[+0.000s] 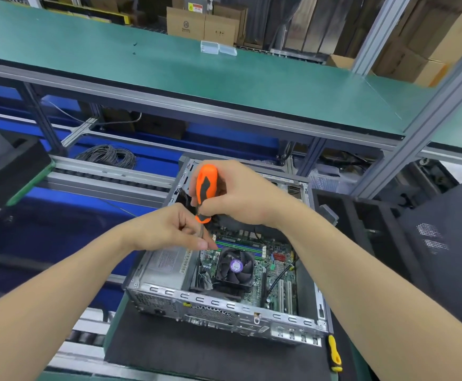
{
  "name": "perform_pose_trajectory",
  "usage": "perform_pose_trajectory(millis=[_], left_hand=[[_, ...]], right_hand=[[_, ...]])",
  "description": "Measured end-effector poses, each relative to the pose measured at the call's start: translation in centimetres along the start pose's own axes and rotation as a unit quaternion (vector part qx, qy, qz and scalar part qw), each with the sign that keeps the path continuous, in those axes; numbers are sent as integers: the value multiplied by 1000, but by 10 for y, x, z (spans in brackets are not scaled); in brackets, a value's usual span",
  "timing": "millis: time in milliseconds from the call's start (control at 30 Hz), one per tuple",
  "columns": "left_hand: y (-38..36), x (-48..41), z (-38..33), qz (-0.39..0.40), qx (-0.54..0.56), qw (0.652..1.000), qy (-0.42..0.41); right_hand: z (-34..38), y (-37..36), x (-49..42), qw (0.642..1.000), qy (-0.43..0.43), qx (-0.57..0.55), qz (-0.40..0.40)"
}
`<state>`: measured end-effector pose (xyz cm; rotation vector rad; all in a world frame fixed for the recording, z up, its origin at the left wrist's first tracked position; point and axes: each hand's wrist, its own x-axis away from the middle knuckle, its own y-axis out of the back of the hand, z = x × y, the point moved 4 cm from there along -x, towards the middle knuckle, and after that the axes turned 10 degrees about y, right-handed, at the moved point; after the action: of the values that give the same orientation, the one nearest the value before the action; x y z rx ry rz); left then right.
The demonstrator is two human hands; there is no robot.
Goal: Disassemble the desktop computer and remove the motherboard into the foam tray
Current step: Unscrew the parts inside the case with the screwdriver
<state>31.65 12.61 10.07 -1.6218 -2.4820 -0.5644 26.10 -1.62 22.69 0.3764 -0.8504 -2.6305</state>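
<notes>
An open desktop computer case (224, 306) lies on a dark mat. Inside it sits the green motherboard (276, 268) with a black CPU fan (235, 266) and a silver power supply (166, 266) to its left. My right hand (240, 193) grips the orange and black handle of a screwdriver (205, 188) that stands upright over the board's far left corner. My left hand (174, 226) pinches the screwdriver's metal shaft just below the handle. The tip is hidden behind my fingers.
A yellow-handled screwdriver (334, 353) lies on the mat by the case's near right corner. Black foam trays (367, 224) stand to the right, another dark tray (7, 171) at left. A green shelf (196, 75) with small clear boxes (218, 48) overhangs the bench. Coiled cable (108, 156) lies behind.
</notes>
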Motion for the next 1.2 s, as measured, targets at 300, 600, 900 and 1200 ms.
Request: perform_pose_trajectory(millis=[300, 600, 900, 1200], left_hand=[[7, -17, 5, -52, 15, 998, 32], [7, -18, -7, 26, -57, 998, 5], [13, -14, -4, 33, -25, 999, 25], [15, -19, 0, 23, 61, 998, 7]], right_hand=[[-17, -11, 3, 998, -23, 50, -4], [-25, -8, 3, 999, -1, 37, 35], [-50, -29, 4, 985, 44, -163, 31], [-64, 5, -3, 985, 12, -153, -84]])
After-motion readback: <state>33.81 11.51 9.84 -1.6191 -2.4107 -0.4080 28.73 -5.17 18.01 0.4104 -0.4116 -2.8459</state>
